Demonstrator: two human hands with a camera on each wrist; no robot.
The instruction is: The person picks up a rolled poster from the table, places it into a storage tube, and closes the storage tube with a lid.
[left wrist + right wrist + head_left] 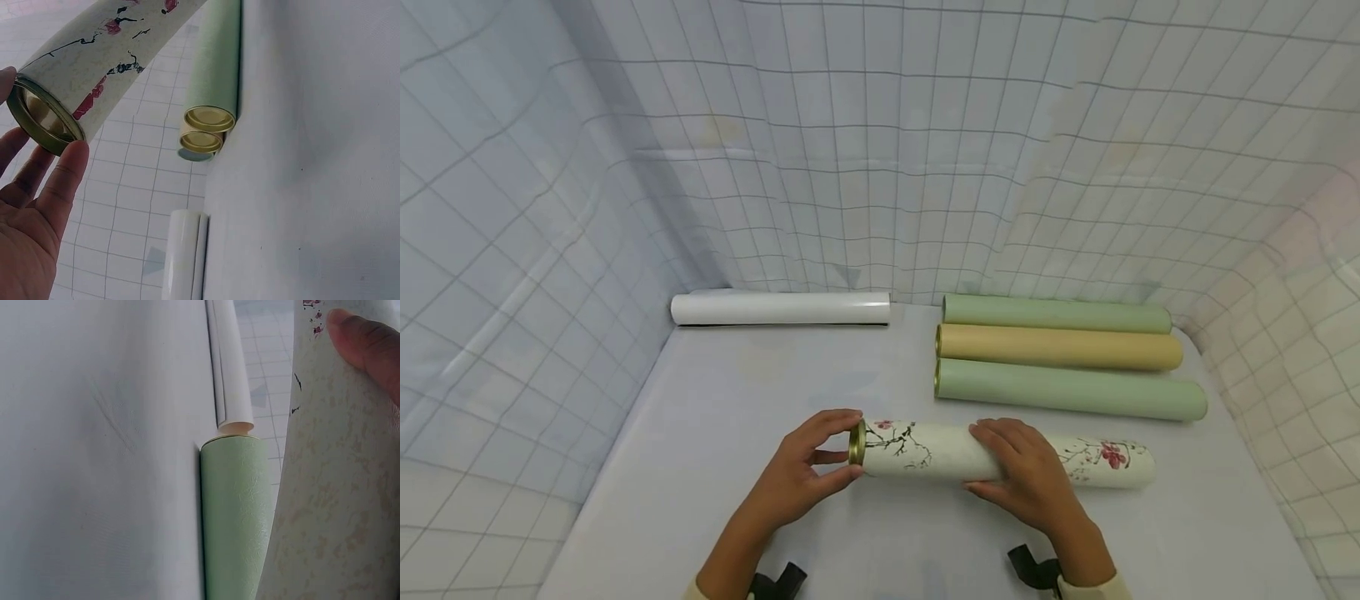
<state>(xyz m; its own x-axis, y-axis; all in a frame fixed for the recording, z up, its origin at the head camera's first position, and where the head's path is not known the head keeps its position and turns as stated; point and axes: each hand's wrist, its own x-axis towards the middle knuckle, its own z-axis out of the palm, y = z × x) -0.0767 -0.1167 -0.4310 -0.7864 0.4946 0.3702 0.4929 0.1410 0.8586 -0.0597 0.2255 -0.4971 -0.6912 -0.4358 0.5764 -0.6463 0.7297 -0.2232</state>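
Observation:
A white cardboard tube printed with dark branches and red blossoms lies crosswise between both hands. At its left end, the left hand pinches the gold metal cap between thumb and fingers; the left wrist view shows the fingertips around the cap's rim. Over the tube's middle, the right hand grips from above, thumb on the near side and fingers over the top. In the right wrist view the right thumb presses on the mottled tube surface. The cap sits at the tube's end.
Behind the right hand lie a green tube, a yellow tube and another green tube, side by side. A glossy white roll lies at the back left. Gridded white sheets enclose the table.

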